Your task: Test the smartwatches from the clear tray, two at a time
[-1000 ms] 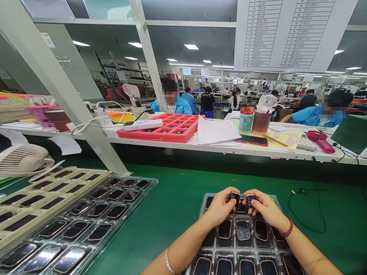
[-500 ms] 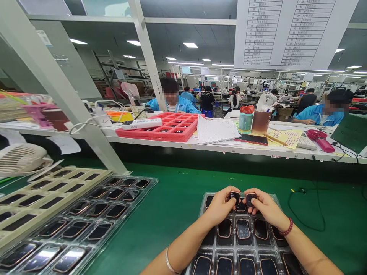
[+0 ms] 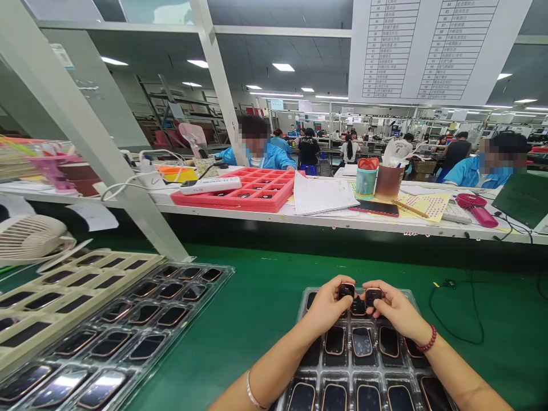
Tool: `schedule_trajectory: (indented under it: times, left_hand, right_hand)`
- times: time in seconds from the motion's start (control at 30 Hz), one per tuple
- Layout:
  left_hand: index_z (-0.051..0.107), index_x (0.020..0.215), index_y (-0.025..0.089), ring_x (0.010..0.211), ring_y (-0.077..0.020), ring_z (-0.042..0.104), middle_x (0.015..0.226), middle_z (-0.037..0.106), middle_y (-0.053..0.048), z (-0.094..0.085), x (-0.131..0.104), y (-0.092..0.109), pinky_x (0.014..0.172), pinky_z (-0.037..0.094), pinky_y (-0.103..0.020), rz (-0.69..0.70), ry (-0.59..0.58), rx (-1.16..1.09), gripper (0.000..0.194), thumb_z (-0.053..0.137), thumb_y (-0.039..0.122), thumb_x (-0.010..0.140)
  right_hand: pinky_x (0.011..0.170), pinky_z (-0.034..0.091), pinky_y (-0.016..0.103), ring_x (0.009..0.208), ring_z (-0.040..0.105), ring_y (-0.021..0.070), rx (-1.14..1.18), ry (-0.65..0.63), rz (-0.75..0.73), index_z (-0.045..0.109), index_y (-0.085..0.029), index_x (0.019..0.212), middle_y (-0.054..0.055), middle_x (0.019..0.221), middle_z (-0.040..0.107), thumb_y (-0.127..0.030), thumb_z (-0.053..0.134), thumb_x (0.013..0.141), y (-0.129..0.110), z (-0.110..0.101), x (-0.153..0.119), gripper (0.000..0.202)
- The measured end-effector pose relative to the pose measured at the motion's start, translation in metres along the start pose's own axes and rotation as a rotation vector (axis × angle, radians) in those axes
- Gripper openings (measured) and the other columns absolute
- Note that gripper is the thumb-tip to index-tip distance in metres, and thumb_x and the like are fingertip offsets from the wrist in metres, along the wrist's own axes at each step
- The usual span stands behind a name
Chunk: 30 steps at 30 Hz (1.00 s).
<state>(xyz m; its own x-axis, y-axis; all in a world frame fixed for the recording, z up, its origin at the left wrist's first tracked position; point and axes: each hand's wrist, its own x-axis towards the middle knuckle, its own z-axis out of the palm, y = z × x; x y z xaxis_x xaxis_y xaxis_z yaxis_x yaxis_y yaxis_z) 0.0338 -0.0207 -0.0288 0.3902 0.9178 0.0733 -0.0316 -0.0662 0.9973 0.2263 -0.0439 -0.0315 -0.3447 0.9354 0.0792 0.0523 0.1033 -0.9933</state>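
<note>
Above the far row of a clear plastic tray [image 3: 351, 365], my left hand [image 3: 327, 305] grips a smartwatch body [image 3: 346, 290] with a dark screen and gold rim. Another such smartwatch body [image 3: 373, 296] is pinched in my right hand [image 3: 396, 308], its screen facing me. Both are held by their edges, thumbs low on the front. Between my hands a third watch [image 3: 358, 307] shows, partly hidden; whether it touches my fingers I cannot tell. Several more watches, such as one with a speckled screen [image 3: 362, 342], lie face up in the tray's pockets.
To the left lie another clear tray of watches [image 3: 171, 319] and a cream tray [image 3: 122, 260]. A white fan [image 3: 32, 237] stands at the far left. Across the bench runs a shelf with a red foam tray [image 3: 240, 197], papers [image 3: 323, 194] and cups. A black cable [image 3: 482, 319] lies right.
The watch in my left hand has shifted slightly left and up. My right thumb has slid lower, leaving more of that watch's screen uncovered. The view has shifted slightly.
</note>
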Motion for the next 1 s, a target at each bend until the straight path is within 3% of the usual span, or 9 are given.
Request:
schedule_trajectory:
  times: [0.2, 0.3, 0.5, 0.7, 1.0]
  left_hand:
    - [0.055, 0.098, 0.016, 0.076, -0.0137, 0.057, 0.086, 0.061, -0.004, 0.0018, -0.0022, 0.0018, 0.069, 0.044, -0.025, 0.041, -0.045, 0.032, 0.033, 0.053, 0.007, 0.066]
    - [0.054, 0.101, 0.016, 0.073, -0.0132, 0.056, 0.087, 0.061, -0.004, 0.0013, -0.0018, 0.0016, 0.068, 0.044, -0.026, 0.035, -0.043, 0.029, 0.034, 0.051, 0.008, 0.068]
    - [0.051, 0.111, 0.018, 0.088, -0.0162, 0.057, 0.095, 0.061, -0.005, 0.0006, -0.0012, 0.0030, 0.075, 0.044, -0.027, 0.015, -0.004, 0.022, 0.050, 0.052, 0.004, 0.063]
    - [0.055, 0.097, 0.016, 0.068, -0.0120, 0.055, 0.084, 0.060, -0.003, 0.0007, -0.0015, 0.0031, 0.065, 0.045, -0.026, 0.017, -0.032, 0.022, 0.028, 0.053, 0.014, 0.070]
    - [0.052, 0.107, 0.018, 0.086, -0.0158, 0.057, 0.097, 0.060, -0.005, -0.0003, 0.0002, -0.0059, 0.071, 0.045, -0.026, 0.046, -0.034, 0.095, 0.047, 0.047, 0.003, 0.063]
  right_hand:
    - [0.064, 0.049, 0.030, 0.074, 0.062, 0.0155, -0.010, 0.002, 0.009, 0.052, -0.020, 0.110, 0.007, 0.102, 0.062, -0.027, 0.055, 0.080, -0.0012, 0.0002, 0.0002, 0.031]
    - [0.065, 0.049, 0.031, 0.077, 0.063, 0.0163, -0.014, -0.017, 0.004, 0.051, -0.021, 0.112, 0.007, 0.102, 0.061, -0.022, 0.055, 0.079, -0.0022, 0.0007, -0.0007, 0.033]
    - [0.066, 0.050, 0.032, 0.076, 0.063, 0.0167, -0.026, -0.009, 0.014, 0.052, -0.021, 0.111, 0.007, 0.103, 0.062, -0.028, 0.055, 0.080, -0.0017, 0.0000, -0.0003, 0.032]
    - [0.067, 0.049, 0.032, 0.079, 0.063, 0.0177, -0.012, -0.024, 0.013, 0.053, -0.023, 0.112, 0.006, 0.102, 0.062, -0.022, 0.058, 0.077, -0.0010, -0.0003, -0.0005, 0.035]
    - [0.063, 0.049, 0.030, 0.073, 0.063, 0.0157, 0.003, 0.018, 0.026, 0.053, -0.021, 0.109, 0.006, 0.099, 0.063, -0.020, 0.051, 0.080, -0.0009, -0.0007, 0.0006, 0.030]
